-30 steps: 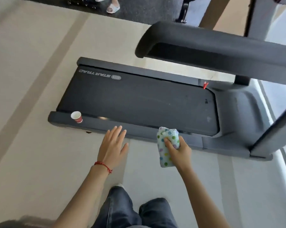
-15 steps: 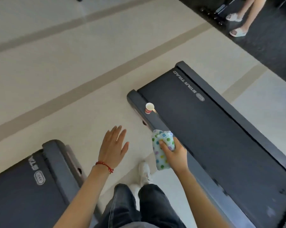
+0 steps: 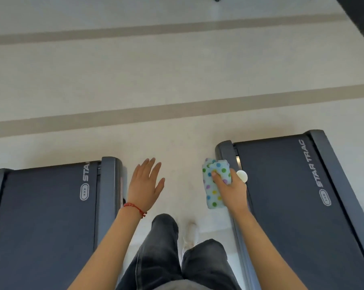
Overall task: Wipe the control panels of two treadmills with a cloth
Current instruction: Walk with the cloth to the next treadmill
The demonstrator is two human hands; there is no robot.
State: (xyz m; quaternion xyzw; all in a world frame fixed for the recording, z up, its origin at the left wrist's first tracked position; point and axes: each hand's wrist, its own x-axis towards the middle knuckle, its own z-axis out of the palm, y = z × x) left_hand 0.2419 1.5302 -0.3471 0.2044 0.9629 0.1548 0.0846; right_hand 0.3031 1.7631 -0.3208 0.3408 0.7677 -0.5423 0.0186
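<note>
Head view shows the person standing between two machines, where a second ago only one was in sight: right hand [image 3: 232,191] grips the folded dotted cloth [image 3: 215,183], left hand [image 3: 144,185] is spread and empty. Farther out, left treadmill [image 3: 44,216] and right treadmill [image 3: 292,195] show only belts. No control panel is visible, so I judge wiping is paused.

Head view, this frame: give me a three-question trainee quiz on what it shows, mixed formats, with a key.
1. True or false: the left hand holds the dotted cloth.
2. Multiple choice: the person stands A) on the left treadmill, B) on the floor between the two treadmills, C) on the right treadmill.
3. Fill in: the white cup sits on the ___ treadmill's side rail.

Key: 1 false, the right hand has the grip on it; 2 B; 3 right.
</note>
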